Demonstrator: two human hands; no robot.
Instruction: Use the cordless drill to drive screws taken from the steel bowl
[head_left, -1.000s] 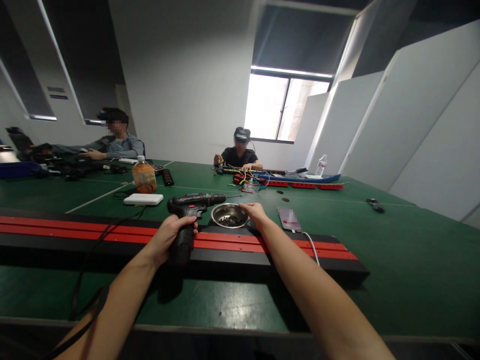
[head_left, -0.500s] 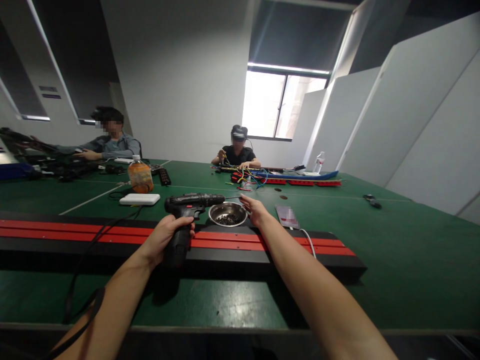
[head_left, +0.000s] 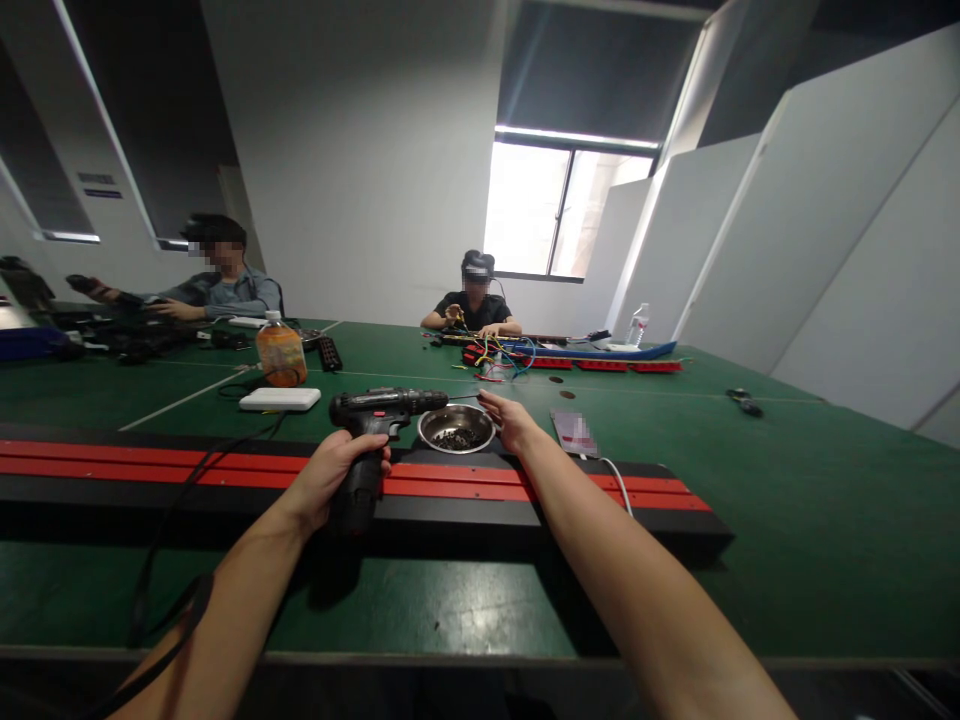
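Note:
My left hand is wrapped round the grip of a black power drill, whose long thin bit points to the right. At the tip of that bit are the fingertips of my right hand, pressed together; anything small between them is too tiny to make out. Under the bit sits a round metal bowl with small dark screws inside. Below the bowl and both hands a long black bar with red strips lies across the table.
A white power bank and an orange drink bottle stand left. A phone-like packet with a white cable lies right. Across the green table, two people sit near wires and dark parts.
My hands and the drill have hardly moved. The person at the far left has shifted the dark object in hand, and the other person's raised hand has moved slightly.

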